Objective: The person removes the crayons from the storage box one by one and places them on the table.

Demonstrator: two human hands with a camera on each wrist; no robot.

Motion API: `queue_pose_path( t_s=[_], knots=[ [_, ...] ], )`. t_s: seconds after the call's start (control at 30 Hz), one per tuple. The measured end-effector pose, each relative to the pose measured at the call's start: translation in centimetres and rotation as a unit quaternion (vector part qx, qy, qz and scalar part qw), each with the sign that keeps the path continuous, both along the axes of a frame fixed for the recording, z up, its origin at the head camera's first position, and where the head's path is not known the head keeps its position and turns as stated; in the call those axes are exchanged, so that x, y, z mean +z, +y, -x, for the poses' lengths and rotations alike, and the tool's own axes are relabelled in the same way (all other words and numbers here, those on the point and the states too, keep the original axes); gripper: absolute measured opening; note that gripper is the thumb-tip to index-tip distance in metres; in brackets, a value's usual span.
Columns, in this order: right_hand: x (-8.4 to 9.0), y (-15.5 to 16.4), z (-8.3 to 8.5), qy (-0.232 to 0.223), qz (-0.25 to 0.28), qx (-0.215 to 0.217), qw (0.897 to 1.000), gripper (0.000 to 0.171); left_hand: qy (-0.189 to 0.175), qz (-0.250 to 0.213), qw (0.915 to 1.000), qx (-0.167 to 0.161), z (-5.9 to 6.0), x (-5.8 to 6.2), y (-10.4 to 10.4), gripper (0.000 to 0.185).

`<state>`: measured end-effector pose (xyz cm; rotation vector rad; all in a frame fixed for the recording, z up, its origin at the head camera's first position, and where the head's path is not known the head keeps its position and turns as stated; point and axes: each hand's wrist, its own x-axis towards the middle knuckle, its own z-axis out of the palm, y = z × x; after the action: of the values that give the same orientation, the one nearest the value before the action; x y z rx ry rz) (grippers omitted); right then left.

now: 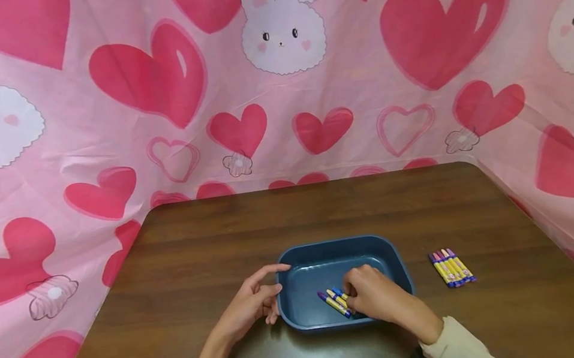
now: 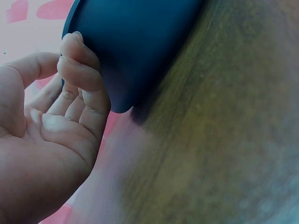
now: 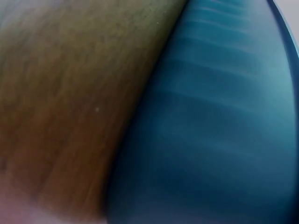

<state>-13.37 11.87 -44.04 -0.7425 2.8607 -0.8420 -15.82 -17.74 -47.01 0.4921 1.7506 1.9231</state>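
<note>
A blue rectangular tray sits on the table. My left hand holds its left rim, with the index finger reaching over the edge and the thumb against the side. In the left wrist view, the bent fingers of the left hand overlap the tray wall. My right hand reaches inside and pinches at the crayons, its fingertips partly hidden. Several yellow-wrapped crayons lie slanted on the tray floor beside those fingers. The right wrist view shows the blurred tray wall but not the fingers' grip.
To the right of the tray, several more yellow-wrapped crayons with pink and purple ends lie side by side. The brown wooden table meets a pink curtain printed with hearts and rabbits behind and at both sides.
</note>
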Motion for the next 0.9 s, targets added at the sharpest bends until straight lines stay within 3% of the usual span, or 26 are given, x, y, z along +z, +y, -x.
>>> queue_pose_path(
  t_s=[0.43,0.67,0.9],
  knots=[
    [-0.1,0.0,0.2,0.009,0.003,-0.001,1.0,0.015,0.0,-0.002,1.0,-0.005,0.2,-0.1,-0.1,0.048],
    [0.3,0.3,0.1,0.078,-0.008,-0.004,0.997,0.026,0.001,-0.002,1.0,-0.007,0.2,0.0,0.1,0.048],
    [1.5,1.3,-0.6,0.093,-0.023,-0.028,0.995,0.02,-0.003,0.002,1.0,-0.007,0.1,-0.1,0.2,0.047]
  ],
)
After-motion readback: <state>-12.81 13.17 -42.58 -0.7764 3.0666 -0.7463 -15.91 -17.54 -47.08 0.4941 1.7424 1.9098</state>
